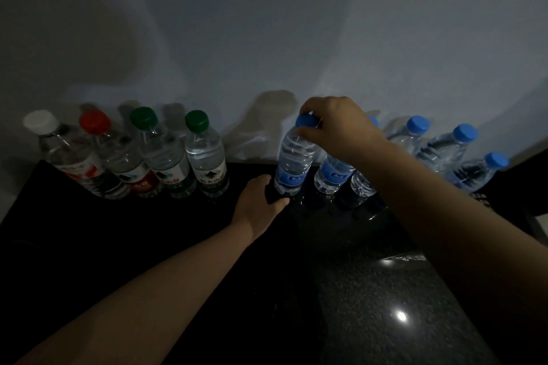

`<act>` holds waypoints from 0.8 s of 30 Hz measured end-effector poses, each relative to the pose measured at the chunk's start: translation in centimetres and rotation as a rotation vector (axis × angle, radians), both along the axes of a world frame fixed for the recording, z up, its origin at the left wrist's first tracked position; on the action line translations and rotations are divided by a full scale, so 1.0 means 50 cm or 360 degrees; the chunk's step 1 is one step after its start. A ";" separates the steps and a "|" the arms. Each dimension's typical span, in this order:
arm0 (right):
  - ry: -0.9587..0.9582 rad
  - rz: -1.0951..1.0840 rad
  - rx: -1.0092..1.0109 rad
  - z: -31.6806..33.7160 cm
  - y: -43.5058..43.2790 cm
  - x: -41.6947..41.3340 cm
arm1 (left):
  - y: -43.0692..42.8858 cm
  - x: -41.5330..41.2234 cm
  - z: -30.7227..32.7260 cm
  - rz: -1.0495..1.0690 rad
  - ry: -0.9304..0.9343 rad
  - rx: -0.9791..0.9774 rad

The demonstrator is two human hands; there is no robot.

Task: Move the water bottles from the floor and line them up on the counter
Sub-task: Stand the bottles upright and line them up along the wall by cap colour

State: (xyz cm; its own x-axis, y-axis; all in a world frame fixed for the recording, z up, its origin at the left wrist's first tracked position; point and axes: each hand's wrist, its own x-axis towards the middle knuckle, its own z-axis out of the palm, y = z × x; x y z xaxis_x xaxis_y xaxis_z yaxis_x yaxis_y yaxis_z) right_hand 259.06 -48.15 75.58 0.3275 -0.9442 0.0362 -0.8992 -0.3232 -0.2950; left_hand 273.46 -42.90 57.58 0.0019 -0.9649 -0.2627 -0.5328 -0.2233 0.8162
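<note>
Dim, underexposed frame. The counter [166,225] reads near black on its left, and speckle shows only at lower right. Two glare spots sit on the counter there, one bright near the bottom and one fainter above it, so a lamp is overhead. The wall [267,24] is grey-blue with soft, uneven patches. The right hand [341,127] throws a blurry shadow on the wall just to its left. Small glints show on the bottle [292,163] under it. Wide-angle bend: bottles [207,154] at both ends lean outward. Soft all over, noisy in the darks.
</note>
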 end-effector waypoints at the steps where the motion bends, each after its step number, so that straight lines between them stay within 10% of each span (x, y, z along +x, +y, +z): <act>1: 0.0002 0.0000 -0.0005 -0.001 -0.001 0.000 | -0.003 -0.005 -0.003 0.0013 0.0018 -0.0006; 24: -0.0264 0.0078 0.0029 -0.020 0.012 0.030 | -0.008 -0.003 -0.007 0.0175 0.0107 -0.0198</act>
